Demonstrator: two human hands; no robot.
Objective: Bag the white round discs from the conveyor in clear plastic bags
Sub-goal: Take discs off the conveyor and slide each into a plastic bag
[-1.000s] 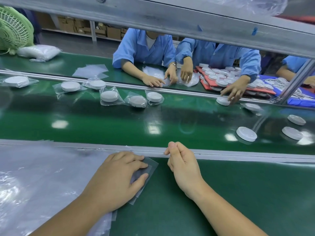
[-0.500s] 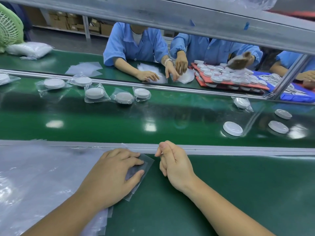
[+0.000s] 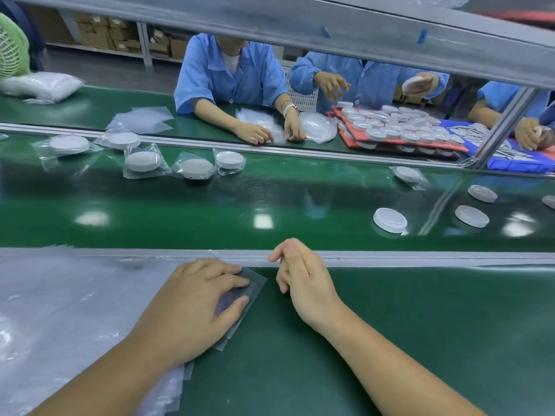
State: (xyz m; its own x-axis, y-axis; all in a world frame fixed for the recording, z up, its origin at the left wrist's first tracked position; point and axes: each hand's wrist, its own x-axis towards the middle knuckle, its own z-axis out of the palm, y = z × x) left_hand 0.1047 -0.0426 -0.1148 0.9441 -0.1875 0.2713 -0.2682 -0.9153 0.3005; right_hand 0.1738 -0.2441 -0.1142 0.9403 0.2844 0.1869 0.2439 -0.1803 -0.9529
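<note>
My left hand (image 3: 192,307) presses flat on the top clear plastic bag (image 3: 256,280) of a stack at the near table edge. Beside it, my right hand (image 3: 303,280) rests with loosely curled fingers and holds nothing. On the green conveyor belt (image 3: 210,211) beyond the metal rail (image 3: 420,258), three bare white discs (image 3: 389,220) (image 3: 471,216) (image 3: 482,193) lie to the right. Several bagged discs (image 3: 142,161) lie at the belt's far left, and one more bagged disc (image 3: 407,174) lies at the far right.
A wide sheet of clear plastic (image 3: 60,310) covers the table on my left. Across the belt, people in blue coats (image 3: 228,76) handle bags beside red trays of discs (image 3: 390,130). A metal beam (image 3: 300,22) crosses overhead. A green fan (image 3: 12,52) stands far left.
The discs on the belt have drifted to the left. A person across the belt has lifted a disc from the trays. My two hands have hardly moved.
</note>
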